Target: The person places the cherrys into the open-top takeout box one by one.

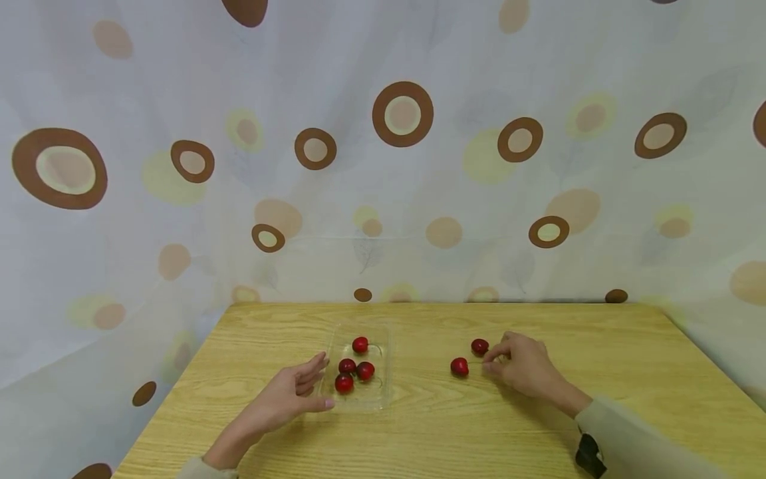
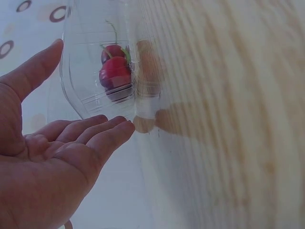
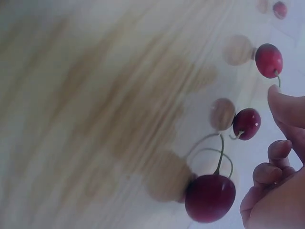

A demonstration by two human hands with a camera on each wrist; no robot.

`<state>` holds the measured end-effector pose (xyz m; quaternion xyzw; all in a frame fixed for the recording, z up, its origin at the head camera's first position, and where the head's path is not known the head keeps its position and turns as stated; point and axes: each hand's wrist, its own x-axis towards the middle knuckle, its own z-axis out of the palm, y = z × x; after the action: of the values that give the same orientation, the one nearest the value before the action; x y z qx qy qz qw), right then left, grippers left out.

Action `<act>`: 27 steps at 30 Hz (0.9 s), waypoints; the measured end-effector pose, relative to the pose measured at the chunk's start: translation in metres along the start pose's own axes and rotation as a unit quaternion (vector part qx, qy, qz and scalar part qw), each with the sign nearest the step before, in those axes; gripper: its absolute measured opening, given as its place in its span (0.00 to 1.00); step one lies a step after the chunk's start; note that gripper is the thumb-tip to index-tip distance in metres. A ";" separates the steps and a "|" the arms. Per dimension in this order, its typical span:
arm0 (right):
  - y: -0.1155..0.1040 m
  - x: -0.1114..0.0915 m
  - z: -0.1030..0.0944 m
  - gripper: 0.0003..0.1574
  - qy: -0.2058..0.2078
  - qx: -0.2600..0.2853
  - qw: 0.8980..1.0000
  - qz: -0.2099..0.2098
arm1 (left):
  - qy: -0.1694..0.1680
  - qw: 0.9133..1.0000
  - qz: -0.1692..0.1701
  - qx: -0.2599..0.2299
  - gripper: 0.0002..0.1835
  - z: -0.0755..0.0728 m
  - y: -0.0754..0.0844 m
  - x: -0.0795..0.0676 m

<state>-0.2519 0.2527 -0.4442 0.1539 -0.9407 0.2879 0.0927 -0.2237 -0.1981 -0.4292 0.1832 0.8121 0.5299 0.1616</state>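
Observation:
A clear plastic container (image 1: 383,392) holds several red cherries, one a dark red cherry (image 1: 344,382) near its front left. My left hand (image 1: 287,399) is at the container's left side, thumb and fingers spread and fairly straight by its rim; whether they touch it is hard to tell. To the right, my right hand (image 1: 523,366) pinches the thin stem of a red cherry (image 1: 459,366), which is at table level. Just behind that one lies a darker cherry (image 1: 479,346). In the right wrist view a large dark cherry (image 3: 209,198) with a curved stem appears near the curled fingers.
The wooden table (image 1: 419,439) runs back to a pale curtain (image 1: 359,179) printed with brown and beige ovals. A dark object (image 1: 589,456) is on the right sleeve's cuff.

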 end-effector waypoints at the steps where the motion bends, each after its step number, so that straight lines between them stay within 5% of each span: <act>1: -0.001 0.000 -0.001 0.02 0.000 0.017 1.000 0.002 | 0.001 1.000 0.000 0.000 0.49 0.000 0.000 0.000; 14: -0.012 0.001 -0.012 0.12 -0.028 0.190 0.980 0.060 | -0.003 1.000 -0.011 -0.015 0.48 -0.001 0.005 0.002; 21: -0.023 0.008 -0.018 0.15 -0.039 0.232 0.966 0.105 | -0.003 1.000 -0.013 -0.019 0.49 -0.002 0.006 0.003; 27: -0.031 0.013 -0.019 0.17 -0.049 0.268 0.957 0.102 | -0.005 1.000 -0.016 -0.024 0.49 -0.002 0.005 0.003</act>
<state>-0.2517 0.2367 -0.4092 0.0907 -0.8431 0.5293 -0.0280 -0.2270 -0.1961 -0.4236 0.1689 0.8011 0.5459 0.1782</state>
